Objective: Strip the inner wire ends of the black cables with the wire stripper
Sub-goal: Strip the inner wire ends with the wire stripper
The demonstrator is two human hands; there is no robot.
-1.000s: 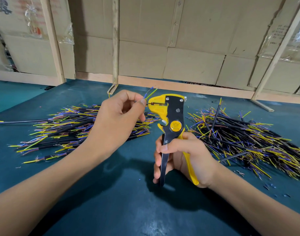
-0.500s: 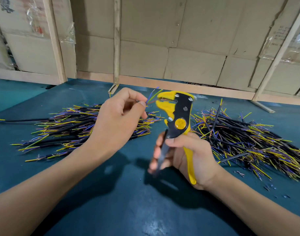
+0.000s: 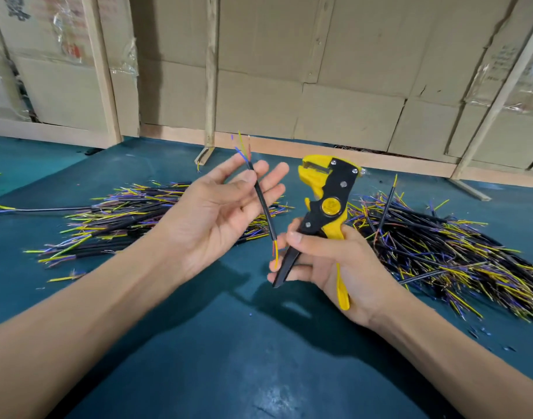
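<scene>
My left hand point(image 3: 219, 213) is turned palm up with its fingers straight. A short black cable point(image 3: 263, 204) lies across those fingers, tilted. Blue, yellow and reddish inner wires stick out of its top end, and more wires show at its lower end, next to my right index finger. My right hand point(image 3: 334, 261) grips the handles of the yellow and black wire stripper point(image 3: 330, 195), held upright with its jaws on top. The jaws are apart from the cable, to its right.
A pile of black cables with coloured wire ends point(image 3: 123, 219) lies on the teal table point(image 3: 229, 358) behind my left hand. A larger pile point(image 3: 446, 246) spreads to the right. Cardboard sheets and wooden posts point(image 3: 210, 71) close off the back.
My left hand has turned palm up and opened its fingers, so the cable has left the stripper's jaws and now lies across the fingers. The stripper has tilted slightly to the right.
</scene>
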